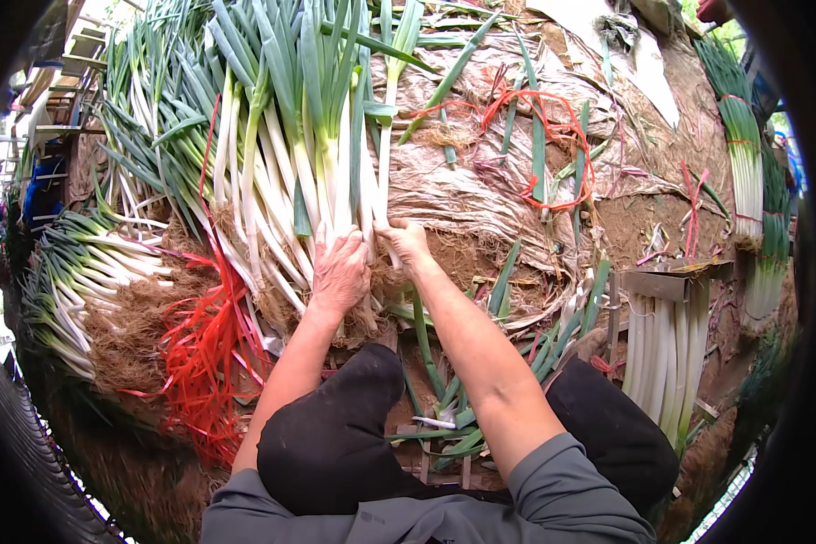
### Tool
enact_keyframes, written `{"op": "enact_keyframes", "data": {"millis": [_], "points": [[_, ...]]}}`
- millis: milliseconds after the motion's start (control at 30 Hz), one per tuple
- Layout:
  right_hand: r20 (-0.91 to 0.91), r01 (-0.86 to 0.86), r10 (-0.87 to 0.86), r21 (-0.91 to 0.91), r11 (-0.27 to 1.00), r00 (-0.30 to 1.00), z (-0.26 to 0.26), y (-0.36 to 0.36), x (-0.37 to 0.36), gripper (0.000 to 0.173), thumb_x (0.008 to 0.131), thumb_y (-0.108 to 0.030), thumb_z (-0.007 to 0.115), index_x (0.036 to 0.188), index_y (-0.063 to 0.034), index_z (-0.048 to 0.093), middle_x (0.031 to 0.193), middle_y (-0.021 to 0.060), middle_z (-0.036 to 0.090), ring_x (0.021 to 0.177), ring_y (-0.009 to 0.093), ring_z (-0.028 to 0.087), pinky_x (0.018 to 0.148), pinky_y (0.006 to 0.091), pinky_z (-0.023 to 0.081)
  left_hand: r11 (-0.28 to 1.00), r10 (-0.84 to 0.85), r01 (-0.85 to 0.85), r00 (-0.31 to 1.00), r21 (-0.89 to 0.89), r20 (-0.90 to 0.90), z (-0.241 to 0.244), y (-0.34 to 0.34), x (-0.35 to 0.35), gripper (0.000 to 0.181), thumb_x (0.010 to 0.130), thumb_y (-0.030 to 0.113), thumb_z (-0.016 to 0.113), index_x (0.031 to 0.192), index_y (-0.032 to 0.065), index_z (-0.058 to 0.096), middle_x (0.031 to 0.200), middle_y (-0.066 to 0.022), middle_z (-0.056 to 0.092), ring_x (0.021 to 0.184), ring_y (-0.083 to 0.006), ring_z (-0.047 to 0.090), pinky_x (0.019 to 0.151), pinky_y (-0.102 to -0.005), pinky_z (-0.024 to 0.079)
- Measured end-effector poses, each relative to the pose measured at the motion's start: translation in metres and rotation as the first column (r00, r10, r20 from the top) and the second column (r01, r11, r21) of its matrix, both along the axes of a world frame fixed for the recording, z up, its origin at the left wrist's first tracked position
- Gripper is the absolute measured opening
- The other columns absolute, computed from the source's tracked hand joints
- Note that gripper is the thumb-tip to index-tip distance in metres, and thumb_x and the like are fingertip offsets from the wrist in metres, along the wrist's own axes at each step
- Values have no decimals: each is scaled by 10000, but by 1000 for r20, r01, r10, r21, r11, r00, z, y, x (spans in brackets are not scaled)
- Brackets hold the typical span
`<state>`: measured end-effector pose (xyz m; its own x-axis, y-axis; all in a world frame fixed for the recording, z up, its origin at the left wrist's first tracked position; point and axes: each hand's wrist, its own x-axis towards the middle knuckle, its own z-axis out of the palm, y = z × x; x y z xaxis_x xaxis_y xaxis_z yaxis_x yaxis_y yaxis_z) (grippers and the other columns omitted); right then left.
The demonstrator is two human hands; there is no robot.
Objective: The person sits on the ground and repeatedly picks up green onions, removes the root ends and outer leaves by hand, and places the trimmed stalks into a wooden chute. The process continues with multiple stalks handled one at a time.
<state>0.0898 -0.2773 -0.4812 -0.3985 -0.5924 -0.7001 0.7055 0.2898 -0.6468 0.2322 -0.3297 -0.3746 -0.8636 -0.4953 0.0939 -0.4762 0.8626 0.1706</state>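
My left hand is closed around the white lower stalks of several green onions, just above their roots. My right hand pinches a single green onion stalk at the right side of that group, close to its root end. Both hands are near each other, above a mass of brown roots. More loose green onions lie piled to the left, leaves pointing away from me. How far my left fingers wrap round the stalks is hidden.
Red plastic strips hang at the left, beside a heap of smaller green onions. A red strip loop and leaf scraps litter the ground sheet. At right are a metal-topped stand, pale stalks and tied bundles.
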Motion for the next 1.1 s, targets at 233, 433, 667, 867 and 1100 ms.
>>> {"op": "enact_keyframes", "data": {"millis": [233,433,667,867,1100], "points": [[247,-130,178,-201,971,952,21,9,-39,302,906,-66,820,1191,-20,728,1038,41,755,887,117,690,796,267,535,999,41,-41,999,18,-19,8,-4,-5,203,790,99,701,986,57,736,1195,-69,696,1247,-235,632,1273,-609,272],[138,-220,236,-122,968,962,36,19,-83,301,905,-21,790,1187,38,702,981,79,767,851,162,732,771,271,592,995,78,-74,995,67,-60,-1,1,-8,230,790,77,682,1012,36,731,1191,-88,705,1245,-261,632,1248,-596,304],[94,-177,183,-67,982,979,43,11,-94,293,906,6,793,1182,23,699,1028,101,763,893,198,735,785,332,619,942,202,-185,979,281,-33,-22,18,-36,499,936,123,584,1421,5,579,1225,-188,738,1154,-333,687,1067,-488,409],[126,-108,143,-250,962,982,49,7,-83,298,901,-29,825,1160,49,698,999,122,765,876,218,757,774,364,651,174,597,-284,792,943,128,-22,-5,-54,367,1005,101,525,1336,-44,589,1006,-152,734,857,-228,698,757,-389,559],[120,-203,230,-201,958,966,80,-4,-84,247,907,-126,853,1008,49,710,743,141,716,423,211,629,298,307,468,126,566,-129,824,984,35,-6,-4,-81,196,1045,153,606,1153,-9,623,913,-92,723,739,-150,668,624,-311,544]]}}
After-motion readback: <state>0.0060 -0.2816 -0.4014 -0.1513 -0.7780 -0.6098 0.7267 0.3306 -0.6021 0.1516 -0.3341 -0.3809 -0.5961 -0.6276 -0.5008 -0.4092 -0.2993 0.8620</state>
